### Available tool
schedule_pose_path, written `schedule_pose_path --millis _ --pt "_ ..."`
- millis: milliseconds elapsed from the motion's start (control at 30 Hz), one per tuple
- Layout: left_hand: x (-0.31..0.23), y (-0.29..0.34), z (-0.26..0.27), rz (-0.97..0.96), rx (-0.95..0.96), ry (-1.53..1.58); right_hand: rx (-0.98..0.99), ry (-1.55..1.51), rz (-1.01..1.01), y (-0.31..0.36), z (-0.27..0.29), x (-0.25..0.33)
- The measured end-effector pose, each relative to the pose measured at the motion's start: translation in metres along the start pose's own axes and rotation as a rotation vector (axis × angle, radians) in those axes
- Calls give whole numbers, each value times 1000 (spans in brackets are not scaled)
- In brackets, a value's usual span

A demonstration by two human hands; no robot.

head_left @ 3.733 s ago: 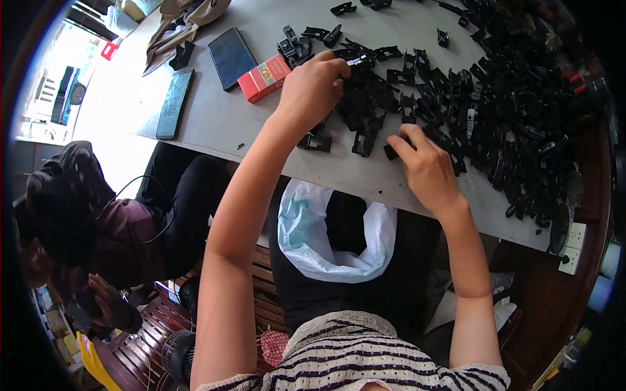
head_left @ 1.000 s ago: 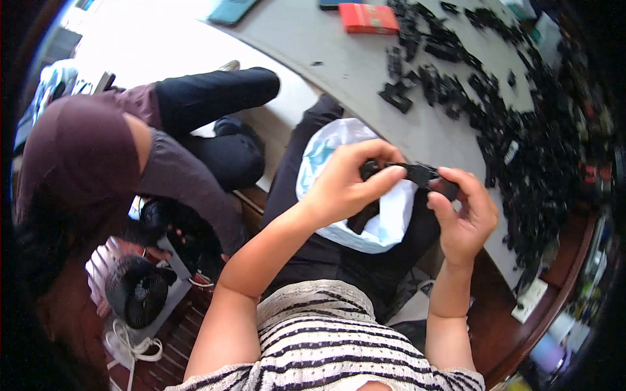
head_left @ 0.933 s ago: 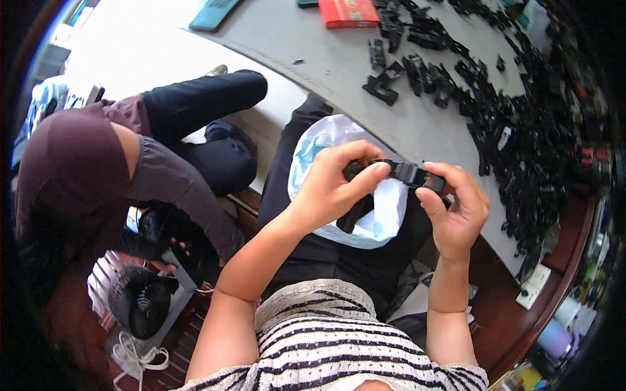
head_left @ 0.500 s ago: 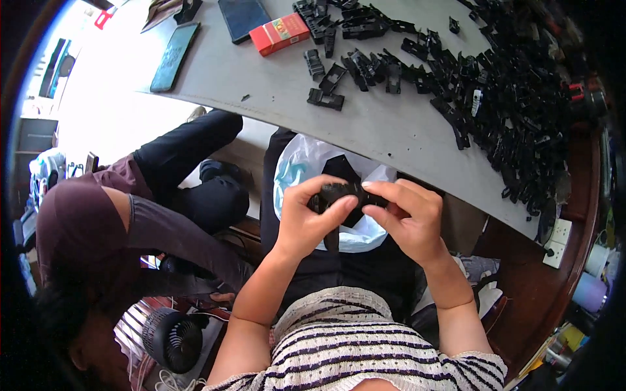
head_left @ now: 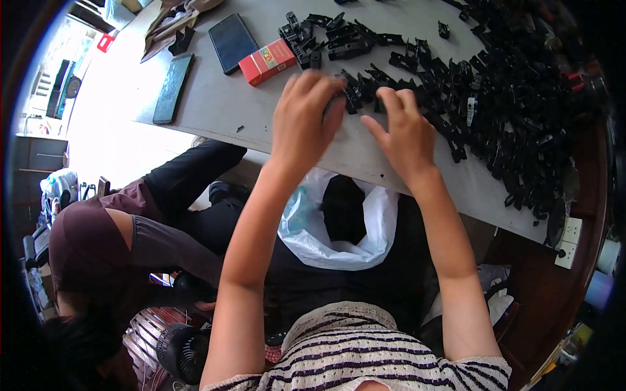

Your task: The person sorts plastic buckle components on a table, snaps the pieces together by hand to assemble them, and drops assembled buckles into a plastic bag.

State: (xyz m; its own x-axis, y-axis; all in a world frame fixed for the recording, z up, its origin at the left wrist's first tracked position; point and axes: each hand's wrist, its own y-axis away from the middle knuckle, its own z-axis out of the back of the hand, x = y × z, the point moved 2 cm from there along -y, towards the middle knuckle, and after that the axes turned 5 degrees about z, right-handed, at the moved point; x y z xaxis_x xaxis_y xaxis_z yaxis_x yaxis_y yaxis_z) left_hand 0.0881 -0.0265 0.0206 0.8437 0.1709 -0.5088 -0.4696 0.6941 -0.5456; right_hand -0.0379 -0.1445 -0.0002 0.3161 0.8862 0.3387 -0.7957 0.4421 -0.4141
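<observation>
Both of my hands reach over the grey table (head_left: 254, 133) to the small black clip-like plastic parts. My left hand (head_left: 301, 120) is over the nearest parts, palm down, with curved fingers and the thumb apart from them; its fingertips are slightly blurred. Just right of it, my right hand (head_left: 409, 137) has thumb and fingers spread beside a cluster of black parts (head_left: 355, 91), nothing between them. In my lap lies an open white plastic bag (head_left: 380, 238) with dark content inside. Part of what lies beneath my left hand is hidden.
A red box (head_left: 267, 62), a dark phone (head_left: 233, 42) and another phone (head_left: 173, 88) lie at the table's left. The large heap of black parts (head_left: 502, 124) covers its right side. A co-worker (head_left: 98, 234) sits at left, near a black fan (head_left: 182, 352).
Both hands have moved up from above the bag to the table. The black part they held between them is no longer in view. The view has shifted slightly.
</observation>
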Motion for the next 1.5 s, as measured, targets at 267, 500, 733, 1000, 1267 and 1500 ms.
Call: schedule_pose_path --millis 267,500,733,1000,1267,1500 --pt "38 -100 -80 -44 172 -362 -9 -24 -40 22 -7 -4" --pt "44 -114 -98 123 385 -389 -153 -359 -155 33 -4 -20" --pt "64 -128 -77 172 88 -19 -206 -627 -264 34 -7 -29" --pt "38 -113 -49 333 -193 260 -227 -1147 -558 28 13 -24" --pt "-38 -40 -27 365 -254 441 -317 -1003 -354 19 42 32" --pt "-66 4 -20 355 22 629 -392 -975 -492 37 45 31"
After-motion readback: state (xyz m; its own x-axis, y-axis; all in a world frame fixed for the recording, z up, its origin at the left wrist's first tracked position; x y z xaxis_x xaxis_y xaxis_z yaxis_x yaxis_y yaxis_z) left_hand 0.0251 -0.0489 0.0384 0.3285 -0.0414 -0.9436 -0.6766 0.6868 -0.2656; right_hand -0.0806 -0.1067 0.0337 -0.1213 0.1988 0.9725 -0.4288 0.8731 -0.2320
